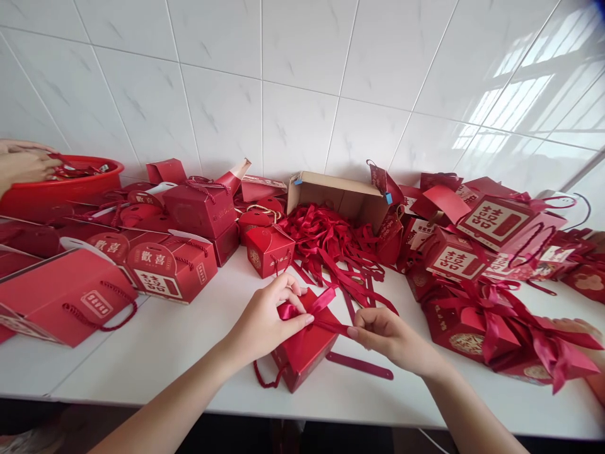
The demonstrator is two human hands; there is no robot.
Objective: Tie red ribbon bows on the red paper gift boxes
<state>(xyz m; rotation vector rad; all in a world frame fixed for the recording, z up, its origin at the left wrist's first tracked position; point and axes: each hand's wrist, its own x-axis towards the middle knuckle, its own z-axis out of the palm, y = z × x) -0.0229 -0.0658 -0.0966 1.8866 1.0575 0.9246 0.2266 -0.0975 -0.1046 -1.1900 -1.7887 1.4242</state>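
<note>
White tiled wall [302, 126] at back, glossy, with window reflections at upper right. Below it, white desk [179, 359], crowded with red boxes on both sides.

Centre front: small red gift box [314, 356] resting on desk near front edge, between both hands. Twisted cord [271, 384] looping from its left side onto desk. Shiny ribbon [326, 297] across its top, one loop standing up.

Left hand [265, 315]: over left part of box top, thumb and fingers narrow, pinching ribbon at the crossing point. Right hand [385, 337]: just right of box, thumb and forefinger pinched on a ribbon end, remaining fingers curled in. Ribbon stretched fairly straight between the two grips.

Flat dark red strip [360, 366] on desk, just right of box, below right hand. Behind the hands: second small box [270, 251], then loose ribbon pile [326, 233], spilling from a cardboard carton [338, 189] tipped toward the front.

Right side: boxes with bows [472, 331], further printed boxes [491, 221] stacked behind; at far right, partly hidden, another person's hand [574, 328]. Left side: printed boxes with handles [170, 271]; far left, red basin [94, 186], with another person's hands [28, 167] at its rim.
</note>
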